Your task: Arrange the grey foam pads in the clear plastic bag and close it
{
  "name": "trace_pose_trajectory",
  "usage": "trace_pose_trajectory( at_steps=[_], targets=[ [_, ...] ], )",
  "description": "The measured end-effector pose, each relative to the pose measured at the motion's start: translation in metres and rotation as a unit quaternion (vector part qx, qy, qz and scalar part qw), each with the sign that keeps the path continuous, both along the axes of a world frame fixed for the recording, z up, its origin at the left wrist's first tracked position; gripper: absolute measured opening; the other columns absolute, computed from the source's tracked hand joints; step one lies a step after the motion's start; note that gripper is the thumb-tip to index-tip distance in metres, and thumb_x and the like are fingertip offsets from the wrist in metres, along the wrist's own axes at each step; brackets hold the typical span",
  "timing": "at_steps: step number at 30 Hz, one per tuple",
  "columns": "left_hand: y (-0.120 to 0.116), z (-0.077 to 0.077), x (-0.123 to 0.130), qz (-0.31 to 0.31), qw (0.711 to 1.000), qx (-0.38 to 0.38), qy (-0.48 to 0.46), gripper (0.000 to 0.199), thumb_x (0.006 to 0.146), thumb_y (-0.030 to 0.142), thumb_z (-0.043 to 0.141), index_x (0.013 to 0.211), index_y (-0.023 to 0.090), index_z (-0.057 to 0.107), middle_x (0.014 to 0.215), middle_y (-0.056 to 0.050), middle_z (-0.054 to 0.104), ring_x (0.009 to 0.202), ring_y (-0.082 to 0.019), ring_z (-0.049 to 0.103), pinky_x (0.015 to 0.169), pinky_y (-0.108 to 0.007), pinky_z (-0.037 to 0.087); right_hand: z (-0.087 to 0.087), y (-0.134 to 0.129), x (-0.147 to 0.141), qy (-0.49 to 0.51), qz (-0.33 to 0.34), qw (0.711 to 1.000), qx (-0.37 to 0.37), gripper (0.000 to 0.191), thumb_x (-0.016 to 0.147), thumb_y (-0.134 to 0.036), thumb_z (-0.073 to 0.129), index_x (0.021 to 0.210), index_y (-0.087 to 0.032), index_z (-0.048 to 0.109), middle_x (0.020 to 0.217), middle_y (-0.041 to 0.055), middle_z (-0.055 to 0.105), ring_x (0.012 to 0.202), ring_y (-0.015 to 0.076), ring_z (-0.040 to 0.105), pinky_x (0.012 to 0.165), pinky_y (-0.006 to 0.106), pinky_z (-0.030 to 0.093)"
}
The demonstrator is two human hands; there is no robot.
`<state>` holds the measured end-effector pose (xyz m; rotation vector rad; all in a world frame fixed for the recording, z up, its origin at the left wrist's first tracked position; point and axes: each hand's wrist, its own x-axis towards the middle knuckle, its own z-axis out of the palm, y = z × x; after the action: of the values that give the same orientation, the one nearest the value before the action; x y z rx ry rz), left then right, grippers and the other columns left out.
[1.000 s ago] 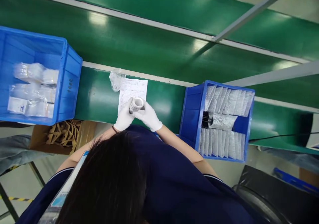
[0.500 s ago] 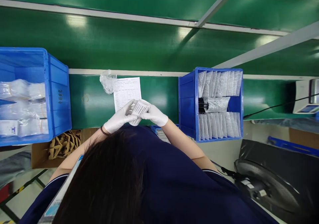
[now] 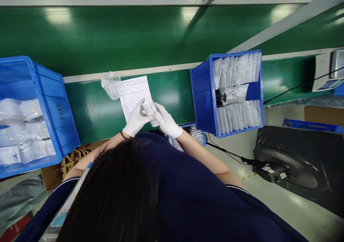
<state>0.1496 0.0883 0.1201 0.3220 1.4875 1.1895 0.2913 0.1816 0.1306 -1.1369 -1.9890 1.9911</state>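
My left hand (image 3: 136,121), in a white glove, grips white printed labels (image 3: 149,108) with small rows of dark text. From the other side, my gloved right hand (image 3: 168,122) holds the same labels, its thumb and fingers bent over their edge. A lower piece of them shows between the hands; how many there are I cannot tell. Under and beyond my left hand lies a printed form (image 3: 135,89) with a table on it. Crumpled clear plastic (image 3: 110,85) touches the form's left edge.
On the left stands a blue crate (image 3: 60,105) with plastic-wrapped white bundles. A second blue crate (image 3: 201,98), on the right, holds rows of bubble-wrap pouches. A smaller blue bin (image 3: 205,139) sits below the bench edge. A black fan (image 3: 287,168) stands at lower right.
The view has shifted and turned slightly. The labels, spread apart between my hands before, now lie closer together and tilt differently. Both hands still hold them.
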Motion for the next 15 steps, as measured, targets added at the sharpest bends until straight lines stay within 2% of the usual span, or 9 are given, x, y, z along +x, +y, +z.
trace_pose_trajectory(
  at_steps=[3, 5, 8, 10, 12, 15],
  targets=[
    [0.003, -0.005, 0.001, -0.007, 0.995, -0.044, 0.085, 0.12, 0.06, 0.03, 0.09, 0.162, 0.016, 0.029, 0.132, -0.015, 0.067, 0.104, -0.026, 0.069, 0.101, -0.041, 0.053, 0.0, -0.001, 0.005, -0.06, 0.043, 0.997, -0.018, 0.095, 0.083, -0.06, 0.071, 0.161, -0.02, 0.035, 0.152, 0.0124, 0.054, 0.137, 0.0338, 0.053, 0.119, 0.051, 0.04],
    [0.003, -0.001, 0.001, -0.016, 0.992, -0.058, 0.114, 0.116, 0.063, 0.031, 0.09, 0.162, 0.015, 0.031, 0.122, -0.012, 0.071, 0.098, -0.024, 0.069, 0.099, -0.04, 0.054, -0.001, 0.003, 0.008, -0.072, 0.058, 0.995, -0.043, 0.106, 0.074, -0.049, 0.082, 0.163, -0.021, 0.032, 0.146, 0.0113, 0.058, 0.128, 0.0326, 0.06, 0.111, 0.049, 0.048],
    [-0.002, 0.013, 0.001, -0.033, 0.987, -0.058, 0.143, 0.111, 0.066, 0.034, 0.089, 0.161, 0.013, 0.035, 0.102, -0.007, 0.073, 0.086, -0.022, 0.068, 0.094, -0.039, 0.055, 0.0, 0.011, 0.012, -0.003, 0.078, 0.988, -0.131, 0.1, 0.074, -0.043, 0.081, 0.161, -0.023, 0.035, 0.134, 0.0094, 0.066, 0.101, 0.0236, 0.068, 0.086, 0.037, 0.058],
    [-0.008, 0.023, 0.001, -0.048, 0.987, -0.049, 0.146, 0.115, 0.065, 0.033, 0.091, 0.162, 0.013, 0.033, 0.092, -0.005, 0.072, 0.081, -0.022, 0.066, 0.089, -0.038, 0.056, 0.004, 0.017, 0.016, 0.042, 0.104, 0.972, -0.208, 0.097, 0.075, -0.04, 0.08, 0.16, -0.023, 0.036, 0.123, 0.0078, 0.07, 0.08, 0.0168, 0.064, 0.067, 0.028, 0.055],
    [-0.013, 0.03, 0.002, -0.068, 0.988, -0.037, 0.131, 0.12, 0.064, 0.03, 0.091, 0.164, 0.015, 0.027, 0.094, -0.005, 0.072, 0.078, -0.02, 0.066, 0.083, -0.036, 0.056, 0.008, 0.025, 0.021, 0.066, 0.126, 0.955, -0.259, 0.098, 0.073, -0.04, 0.082, 0.158, -0.021, 0.038, 0.115, 0.007, 0.071, 0.071, 0.0131, 0.059, 0.057, 0.024, 0.05],
    [-0.018, 0.037, 0.006, -0.085, 0.991, -0.005, 0.106, 0.122, 0.063, 0.022, 0.089, 0.166, 0.022, 0.024, 0.126, -0.012, 0.068, 0.082, -0.017, 0.066, 0.078, -0.031, 0.055, 0.013, 0.037, 0.031, 0.08, 0.151, 0.937, -0.304, 0.1, 0.068, -0.041, 0.086, 0.155, -0.018, 0.042, 0.111, 0.0077, 0.07, 0.071, 0.0128, 0.059, 0.054, 0.022, 0.047]
  ],
)
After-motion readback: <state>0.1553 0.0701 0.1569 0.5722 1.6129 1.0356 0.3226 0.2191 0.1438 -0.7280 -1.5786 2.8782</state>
